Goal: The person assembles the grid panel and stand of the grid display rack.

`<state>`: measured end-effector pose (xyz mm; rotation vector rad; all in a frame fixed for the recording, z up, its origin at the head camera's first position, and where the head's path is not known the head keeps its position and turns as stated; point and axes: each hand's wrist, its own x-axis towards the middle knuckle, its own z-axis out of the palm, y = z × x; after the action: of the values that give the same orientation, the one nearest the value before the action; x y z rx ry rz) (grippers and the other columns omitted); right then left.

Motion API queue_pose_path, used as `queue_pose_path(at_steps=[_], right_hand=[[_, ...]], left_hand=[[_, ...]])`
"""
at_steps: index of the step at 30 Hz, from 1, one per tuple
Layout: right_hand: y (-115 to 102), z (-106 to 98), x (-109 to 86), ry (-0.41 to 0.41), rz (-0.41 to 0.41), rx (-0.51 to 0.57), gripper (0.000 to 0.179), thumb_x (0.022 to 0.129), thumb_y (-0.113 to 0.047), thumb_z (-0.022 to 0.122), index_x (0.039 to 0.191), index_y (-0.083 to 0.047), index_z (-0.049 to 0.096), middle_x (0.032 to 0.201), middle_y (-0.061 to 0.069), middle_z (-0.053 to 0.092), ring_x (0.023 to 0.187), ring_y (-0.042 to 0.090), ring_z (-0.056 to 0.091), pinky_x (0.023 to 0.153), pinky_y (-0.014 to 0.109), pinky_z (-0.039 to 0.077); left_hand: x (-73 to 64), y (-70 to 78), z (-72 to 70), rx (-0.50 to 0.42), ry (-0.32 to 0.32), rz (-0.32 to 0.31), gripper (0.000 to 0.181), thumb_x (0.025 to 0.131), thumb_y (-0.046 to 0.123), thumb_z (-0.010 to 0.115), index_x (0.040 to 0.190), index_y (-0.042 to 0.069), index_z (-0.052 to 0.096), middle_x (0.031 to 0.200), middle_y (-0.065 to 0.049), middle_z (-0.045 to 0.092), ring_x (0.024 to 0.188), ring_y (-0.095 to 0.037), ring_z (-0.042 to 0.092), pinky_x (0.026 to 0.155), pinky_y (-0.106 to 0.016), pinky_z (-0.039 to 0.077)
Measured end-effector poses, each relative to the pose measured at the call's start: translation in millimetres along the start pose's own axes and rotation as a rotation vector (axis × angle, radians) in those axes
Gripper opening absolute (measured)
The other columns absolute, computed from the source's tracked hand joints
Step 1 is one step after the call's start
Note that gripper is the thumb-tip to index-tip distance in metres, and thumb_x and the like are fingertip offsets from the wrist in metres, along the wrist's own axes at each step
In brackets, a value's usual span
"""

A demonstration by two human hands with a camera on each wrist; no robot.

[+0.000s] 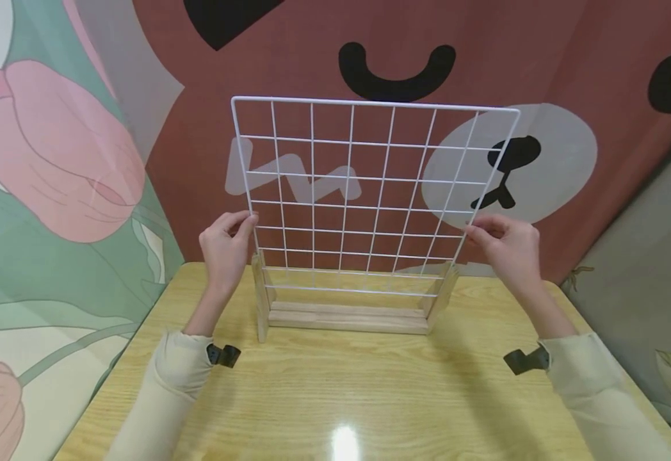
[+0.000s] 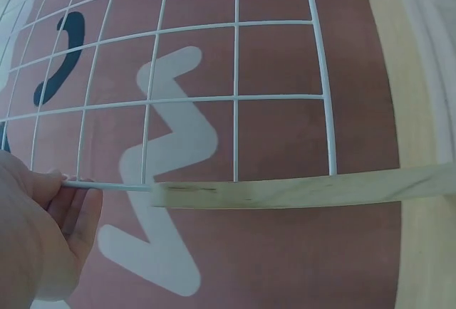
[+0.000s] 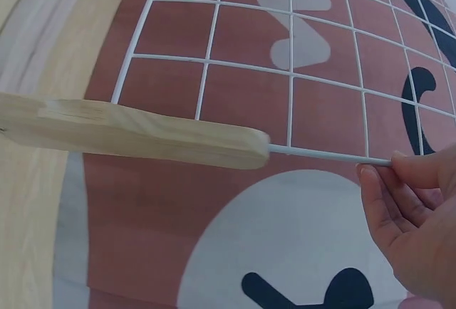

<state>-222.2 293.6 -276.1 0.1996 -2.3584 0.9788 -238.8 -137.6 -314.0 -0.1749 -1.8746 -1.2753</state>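
Observation:
A white wire grid panel [image 1: 353,174] stands upright between the two side posts of a wooden stand [image 1: 347,317]. My left hand [image 1: 227,246] pinches the panel's left edge wire between thumb and fingers, just above the left post. On the opposite side my right hand [image 1: 508,246] pinches the right edge wire above the right post. The left wrist view shows the wooden side post [image 2: 278,189] overlapping the grid's edge near the left hand [image 2: 50,223]. In the right wrist view, the other post [image 3: 157,132] does the same beside the right hand [image 3: 410,209].
The stand rests toward the back of a light wood table [image 1: 335,384]. Behind it hangs a printed curtain [image 1: 197,160] with a reddish-brown cartoon animal and pink tulips. A grey cloth [image 1: 641,256] hangs along the right side. Each wrist wears a dark strap.

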Motion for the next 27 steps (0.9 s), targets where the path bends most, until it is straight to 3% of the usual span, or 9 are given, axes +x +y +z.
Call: queue_pose_path(at_steps=[7, 14, 23, 27], right_hand=[[9.3, 9.0, -6.8, -0.022, 0.033, 0.048, 0.021, 0.098, -0.017, 0.075, 0.100, 0.004, 0.077, 0.089, 0.019, 0.076, 0.070, -0.008, 0.062, 0.057, 0.011, 0.046], [14.0, 16.6, -12.2, -0.044, 0.054, 0.038, 0.020, 0.098, -0.018, 0.074, 0.100, 0.001, 0.078, 0.088, 0.019, 0.076, 0.069, -0.003, 0.061, 0.057, 0.016, 0.043], [18.5, 26.4, -18.6, -0.065, 0.080, 0.081, 0.020, 0.098, -0.015, 0.074, 0.101, 0.005, 0.077, 0.091, 0.020, 0.077, 0.071, -0.007, 0.066, 0.061, 0.012, 0.048], [21.4, 30.8, -20.9, -0.049, 0.069, 0.087, 0.018, 0.097, -0.013, 0.075, 0.099, 0.005, 0.077, 0.089, 0.018, 0.077, 0.070, -0.009, 0.064, 0.058, 0.012, 0.047]], left_hand=[[-9.9, -10.1, 4.4, 0.001, 0.001, -0.009, 0.015, 0.097, 0.008, 0.074, 0.100, -0.006, 0.079, 0.086, -0.016, 0.075, 0.064, -0.019, 0.062, 0.053, -0.011, 0.042], [-15.4, -16.8, 6.5, -0.006, 0.012, -0.035, 0.017, 0.099, 0.009, 0.072, 0.099, -0.007, 0.079, 0.088, -0.016, 0.075, 0.067, -0.002, 0.060, 0.057, -0.011, 0.045], [-19.2, -22.0, 7.1, 0.000, 0.031, -0.036, 0.015, 0.098, 0.005, 0.072, 0.101, -0.009, 0.077, 0.093, -0.019, 0.076, 0.076, -0.030, 0.071, 0.064, -0.008, 0.047], [-21.4, -23.8, 6.5, 0.000, 0.025, -0.044, 0.015, 0.097, 0.004, 0.072, 0.103, -0.008, 0.077, 0.096, -0.019, 0.077, 0.076, -0.028, 0.071, 0.065, -0.009, 0.049]])
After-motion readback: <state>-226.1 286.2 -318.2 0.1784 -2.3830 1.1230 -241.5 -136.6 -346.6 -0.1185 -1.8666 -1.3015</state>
